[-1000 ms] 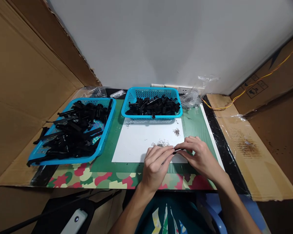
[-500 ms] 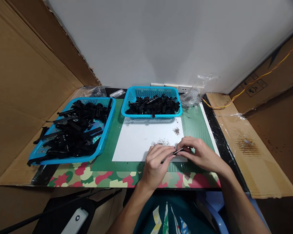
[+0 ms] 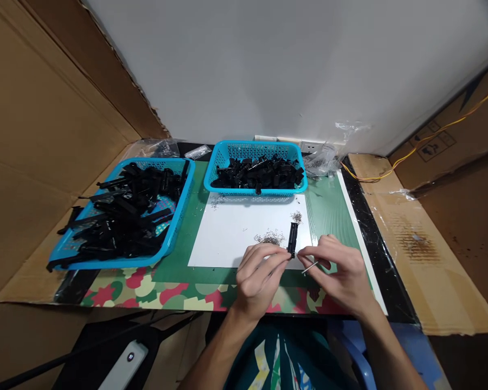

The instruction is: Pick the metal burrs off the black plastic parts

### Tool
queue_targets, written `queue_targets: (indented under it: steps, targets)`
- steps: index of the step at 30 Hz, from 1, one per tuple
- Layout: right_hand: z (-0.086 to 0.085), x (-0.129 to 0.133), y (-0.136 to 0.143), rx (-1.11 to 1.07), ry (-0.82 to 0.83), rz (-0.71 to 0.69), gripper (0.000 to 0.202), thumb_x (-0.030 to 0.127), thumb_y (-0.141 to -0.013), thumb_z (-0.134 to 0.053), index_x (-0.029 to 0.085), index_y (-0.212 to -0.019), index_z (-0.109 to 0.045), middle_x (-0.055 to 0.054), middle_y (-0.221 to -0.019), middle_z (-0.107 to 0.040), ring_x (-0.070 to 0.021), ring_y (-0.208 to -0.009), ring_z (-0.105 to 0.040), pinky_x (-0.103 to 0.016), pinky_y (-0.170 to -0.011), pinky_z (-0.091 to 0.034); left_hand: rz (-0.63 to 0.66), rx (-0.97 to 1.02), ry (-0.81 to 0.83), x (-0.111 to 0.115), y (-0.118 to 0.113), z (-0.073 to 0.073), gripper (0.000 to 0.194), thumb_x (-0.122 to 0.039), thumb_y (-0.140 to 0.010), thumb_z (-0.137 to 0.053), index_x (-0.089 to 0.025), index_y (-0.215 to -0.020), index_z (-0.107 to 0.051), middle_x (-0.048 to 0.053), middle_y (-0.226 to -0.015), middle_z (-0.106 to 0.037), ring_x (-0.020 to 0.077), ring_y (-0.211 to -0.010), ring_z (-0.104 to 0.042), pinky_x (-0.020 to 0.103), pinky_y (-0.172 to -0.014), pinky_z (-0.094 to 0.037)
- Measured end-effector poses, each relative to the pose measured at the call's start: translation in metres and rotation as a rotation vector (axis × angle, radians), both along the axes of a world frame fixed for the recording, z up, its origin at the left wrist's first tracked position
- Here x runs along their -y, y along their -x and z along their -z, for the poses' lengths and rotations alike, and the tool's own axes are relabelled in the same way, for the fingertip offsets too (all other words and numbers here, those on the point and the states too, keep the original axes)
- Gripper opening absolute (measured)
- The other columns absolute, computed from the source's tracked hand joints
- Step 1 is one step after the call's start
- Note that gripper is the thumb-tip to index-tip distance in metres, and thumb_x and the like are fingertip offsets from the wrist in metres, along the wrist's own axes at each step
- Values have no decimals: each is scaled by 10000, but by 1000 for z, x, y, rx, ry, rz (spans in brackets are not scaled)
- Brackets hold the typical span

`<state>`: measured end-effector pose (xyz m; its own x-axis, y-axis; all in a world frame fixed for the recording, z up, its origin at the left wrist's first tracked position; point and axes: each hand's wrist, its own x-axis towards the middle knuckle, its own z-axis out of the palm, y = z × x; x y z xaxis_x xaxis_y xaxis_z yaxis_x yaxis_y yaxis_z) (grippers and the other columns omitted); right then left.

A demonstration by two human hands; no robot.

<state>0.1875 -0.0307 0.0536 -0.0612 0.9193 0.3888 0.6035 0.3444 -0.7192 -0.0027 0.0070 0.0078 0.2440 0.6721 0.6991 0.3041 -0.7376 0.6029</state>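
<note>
Black part point(image 3: 293, 237) now points away, left hand point(image 3: 259, 277) pinching its near end, right hand point(image 3: 340, 271) gripping metal rod point(image 3: 309, 267); seemingly unfinished, wire pieces point(image 3: 269, 237) remain.

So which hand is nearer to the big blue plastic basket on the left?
The left hand. It is to the right of the blue plastic basket, not touching it. The right hand is farther right, beyond the left one.
</note>
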Motion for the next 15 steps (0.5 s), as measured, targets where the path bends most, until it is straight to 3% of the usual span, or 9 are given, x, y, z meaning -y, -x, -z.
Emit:
queue_targets:
  steps: [4, 15]
  targets:
    - [1, 3, 1, 123, -135, -68, 169, 141, -1005, -598, 209, -960, -746, 13, -633, -509, -160, -606, -465, -334, -624, -371, -32, 28, -49, 2, 0, 0, 279, -2, -888, -736, -225, -1057, -744, 34, -982, -752, 198, -933, -725, 365, -802, -598]
    - [0, 1, -7, 19, -131, -91, 151, 124, -981, -653, 220, -975, -770, 24, -628, -537, -143, -573, -451, -339, -608, -370, 30, 97, -69, 4, 0, -1, 328, 57, -858, -731, -203, -1057, -749, 38, -1004, -769, 215, -949, -733, 383, -781, -608]
